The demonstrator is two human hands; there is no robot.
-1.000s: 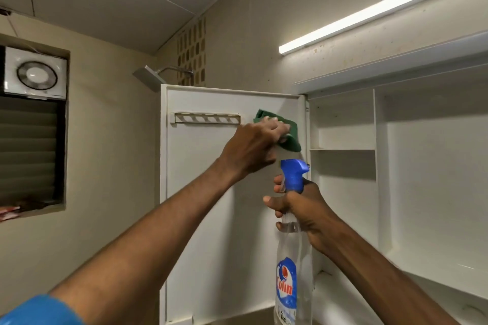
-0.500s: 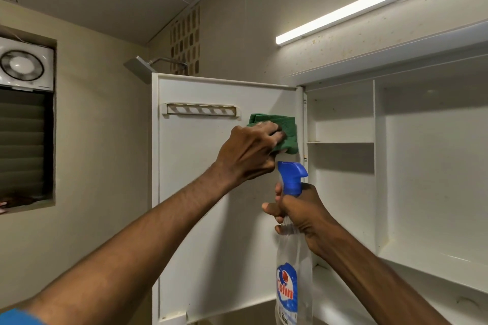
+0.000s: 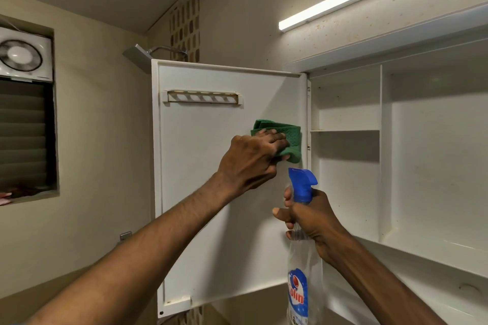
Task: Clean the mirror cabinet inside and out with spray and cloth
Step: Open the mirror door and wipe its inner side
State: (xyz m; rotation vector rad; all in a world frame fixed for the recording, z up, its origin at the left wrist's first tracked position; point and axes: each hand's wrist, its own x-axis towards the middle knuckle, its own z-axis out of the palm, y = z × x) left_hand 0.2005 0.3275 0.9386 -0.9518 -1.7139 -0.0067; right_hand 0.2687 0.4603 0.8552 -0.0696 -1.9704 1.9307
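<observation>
Left hand [image 3: 253, 158], fingers curled over the green cloth [image 3: 286, 140], presses it to the open cabinet door [image 3: 211, 192] near the hinge edge. At 5 o'clock from it, the right hand [image 3: 311, 219] wraps the spray bottle [image 3: 303, 272] neck, probably clear of the trigger. Toothbrush rack [image 3: 203, 97] at 11 o'clock; cabinet shelves [image 3: 346, 130] at 3 o'clock; exhaust fan [image 3: 21, 55] far left.
</observation>
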